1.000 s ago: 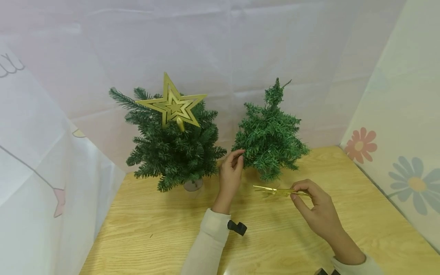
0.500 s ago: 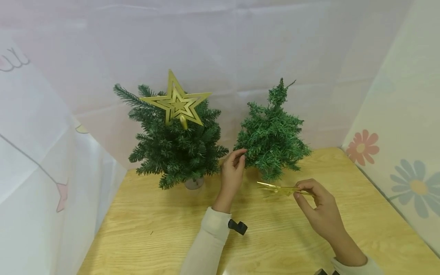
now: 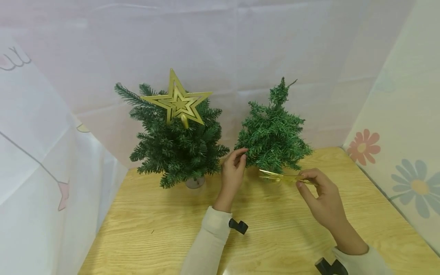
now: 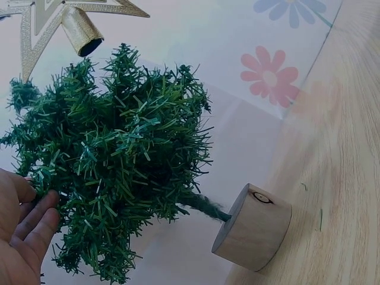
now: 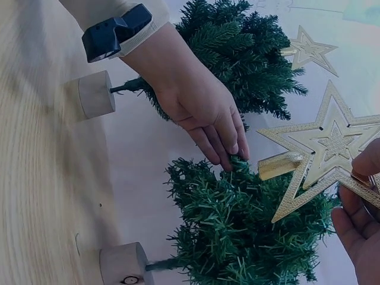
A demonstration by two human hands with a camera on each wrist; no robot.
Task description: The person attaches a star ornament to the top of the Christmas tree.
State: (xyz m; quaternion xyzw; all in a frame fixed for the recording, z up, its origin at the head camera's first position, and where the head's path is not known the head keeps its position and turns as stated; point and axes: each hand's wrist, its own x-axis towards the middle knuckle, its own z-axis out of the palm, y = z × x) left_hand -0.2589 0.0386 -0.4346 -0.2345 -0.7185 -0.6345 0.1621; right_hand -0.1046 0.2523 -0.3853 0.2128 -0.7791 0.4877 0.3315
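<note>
A small green artificial Christmas tree (image 3: 275,133) stands on a round wooden base (image 4: 255,228). My left hand (image 3: 232,175) is at its left side, thumb and fingers pinching the tip of a branch (image 5: 238,163). My right hand (image 3: 324,200) pinches a gold star tree topper (image 5: 335,142) by one point. In the head view the star is nearly edge-on, low in front of the small tree. Its hollow socket (image 4: 82,32) shows in the left wrist view, facing down beside the treetop.
Left of the small tree stands a fuller dark green tree (image 3: 175,149), topped with another gold star (image 3: 179,104). Both stand on a wood-grain table (image 3: 165,229). A pale cloth backdrop (image 3: 233,49) hangs behind, and a flower-printed panel (image 3: 398,152) borders the right.
The right hand has lifted the star topper slightly, toward the small tree. The left hand stays at its branch. The head view has shifted a little.
</note>
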